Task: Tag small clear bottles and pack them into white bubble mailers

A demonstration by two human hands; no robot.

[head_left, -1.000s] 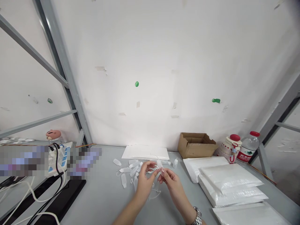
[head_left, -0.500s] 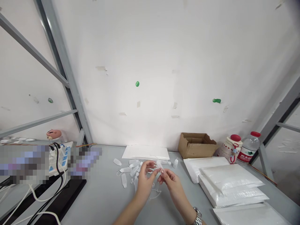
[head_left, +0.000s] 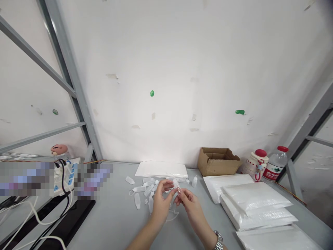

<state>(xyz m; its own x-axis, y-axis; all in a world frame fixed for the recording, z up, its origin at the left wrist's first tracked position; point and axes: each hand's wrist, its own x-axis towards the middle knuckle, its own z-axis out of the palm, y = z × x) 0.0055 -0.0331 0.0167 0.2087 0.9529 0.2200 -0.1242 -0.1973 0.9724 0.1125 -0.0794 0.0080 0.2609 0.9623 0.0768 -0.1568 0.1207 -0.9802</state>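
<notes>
Both my hands meet above the grey table (head_left: 109, 215), closed on one small translucent plastic bottle (head_left: 176, 183). Its upper end sticks out past my fingertips; the rest is hidden. My left hand (head_left: 163, 194) pinches it between thumb and fingers from the left. From the right, my right hand (head_left: 186, 198) grips its lower part, and a metal watch (head_left: 219, 240) is on that wrist. Several similar bottles lie loose left of my hands, among them a flat one (head_left: 137, 200). Another bottle (head_left: 194, 181) stands upright to the right. Thin white loops (head_left: 173, 216) lie beneath my hands.
White sheets (head_left: 161, 169) lie against the wall. An open cardboard box (head_left: 220, 167), stacked white padded packets (head_left: 257, 198), a red-lidded jug (head_left: 256, 165) and a water bottle (head_left: 277, 163) fill the right. A power strip (head_left: 62, 178), cables and a black slab (head_left: 70, 222) occupy the left.
Almost nothing differs. My fingers have shifted slightly around the small bottle, and the whole view has moved a little.
</notes>
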